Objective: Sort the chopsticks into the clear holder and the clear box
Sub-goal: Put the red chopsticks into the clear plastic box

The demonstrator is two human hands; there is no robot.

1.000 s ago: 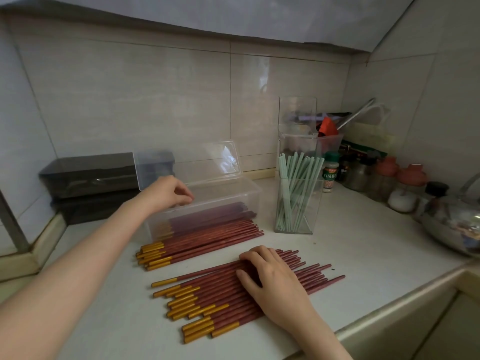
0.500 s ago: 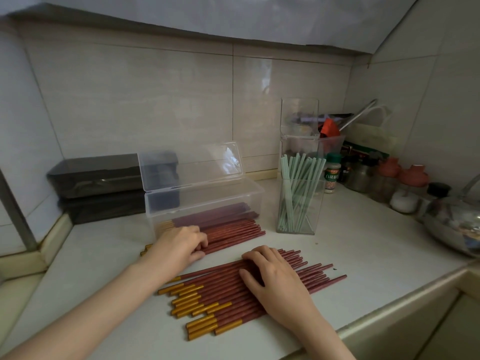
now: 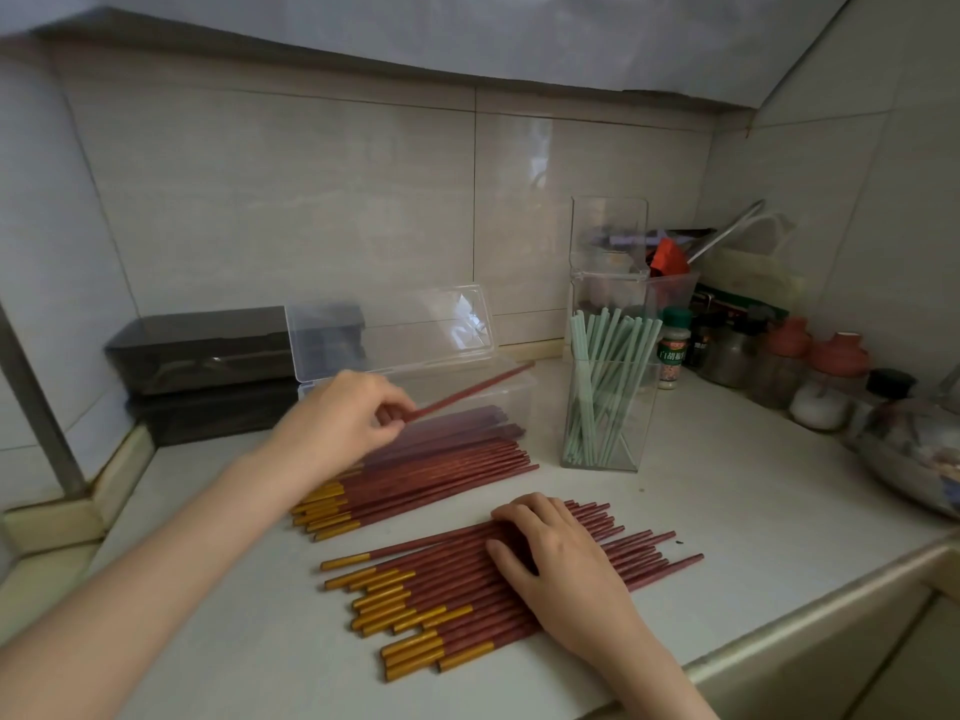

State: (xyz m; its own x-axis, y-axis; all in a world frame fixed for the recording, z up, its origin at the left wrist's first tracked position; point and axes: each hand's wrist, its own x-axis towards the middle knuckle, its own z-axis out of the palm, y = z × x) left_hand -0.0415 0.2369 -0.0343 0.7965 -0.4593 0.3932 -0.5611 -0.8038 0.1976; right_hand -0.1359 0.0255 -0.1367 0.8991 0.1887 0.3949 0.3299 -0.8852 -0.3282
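pinching one red chopstick (image 3: 467, 391), the fingers (image 3: 389, 403) of the left hand (image 3: 343, 423) are curled onto its shaft, so this hand is grasping and not released; the stick's other end is hidden behind the hand. from the pinch the long axis runs toward 2 o'clock, with the thin tip raised and hanging above the far right corner of the clear box (image 3: 519, 407). that box lies lengthwise from 9 to 3 o'clock right under and just beyond the fingers, its lid (image 3: 395, 330) standing open at 12 o'clock, and more red chopsticks (image 3: 467, 417) lie inside along its length. the held stick is thus tilted and a little skewed to the box; by my judgement the coming move turns on bringing the tip down and round toward 3 o'clock until it lies parallel with those inside, then letting go. at 6 o'clock of the box a far pile (image 3: 441, 472) of red sticks rests on the bench (image 3: 727, 511), close against the front wall. further toward 6 o'clock the right hand (image 3: 566, 558) lies flat with straight fingers on the near pile (image 3: 441, 579), pressing it and gripping nothing, so the left hand is plainly the nearer one to the box. at 3 o'clock of the box the clear holder (image 3: 629, 444) stands upright, apart from it, with green chopsticks (image 3: 597, 387) inside.
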